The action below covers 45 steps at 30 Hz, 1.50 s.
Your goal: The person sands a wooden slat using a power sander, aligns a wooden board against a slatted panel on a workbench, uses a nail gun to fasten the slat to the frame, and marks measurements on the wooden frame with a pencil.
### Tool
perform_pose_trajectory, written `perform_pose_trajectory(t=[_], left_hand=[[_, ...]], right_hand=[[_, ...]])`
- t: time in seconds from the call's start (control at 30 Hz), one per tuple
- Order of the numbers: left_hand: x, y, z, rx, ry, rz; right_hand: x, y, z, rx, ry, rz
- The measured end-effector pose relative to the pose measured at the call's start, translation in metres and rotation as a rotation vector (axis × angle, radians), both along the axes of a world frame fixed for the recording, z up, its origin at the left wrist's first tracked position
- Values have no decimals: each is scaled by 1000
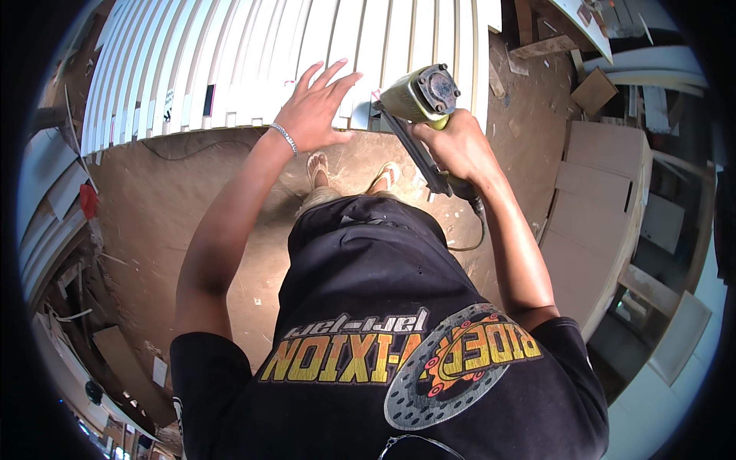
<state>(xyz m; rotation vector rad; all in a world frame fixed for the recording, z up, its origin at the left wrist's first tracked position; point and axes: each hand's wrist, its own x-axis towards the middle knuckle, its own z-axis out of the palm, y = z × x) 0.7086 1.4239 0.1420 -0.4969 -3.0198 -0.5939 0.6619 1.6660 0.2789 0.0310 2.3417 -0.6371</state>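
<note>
My right hand (458, 148) is wrapped round the handle of a green pneumatic nail gun (410, 96) with a black magazine. The gun's nose is at the near edge of a slatted white panel (253, 61), whether touching it I cannot tell. A hose (481, 222) trails from the gun down past my right forearm. My left hand (316, 107), with a chain bracelet on the wrist, has its fingers spread above the panel's near edge, left of the gun. It holds nothing.
Below the panel lies a brown dirt floor (184, 207) with scraps, my sandalled feet on it. To the right stands a large brown board-covered box (594, 199). Wood offcuts (544, 46) lie at the upper right. Stacked boards (54, 207) and a red cloth-like item (88, 201) are at the left.
</note>
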Motion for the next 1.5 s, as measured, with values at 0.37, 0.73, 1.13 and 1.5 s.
perform_pose_trajectory(t=[0.37,0.73,1.13,1.5], left_hand=[[-3,-10,-3,119,-39,-40],[-8,-24,3,119,-107,-75],[-67,-63,-17,-10,29,152],[-3,-51,6,-165,-39,-276]], right_hand=[[-8,-30,-1,45,-35,72],[-5,-31,-4,26,0,69],[4,-51,-3,3,16,117],[19,-26,7,4,-17,-56]])
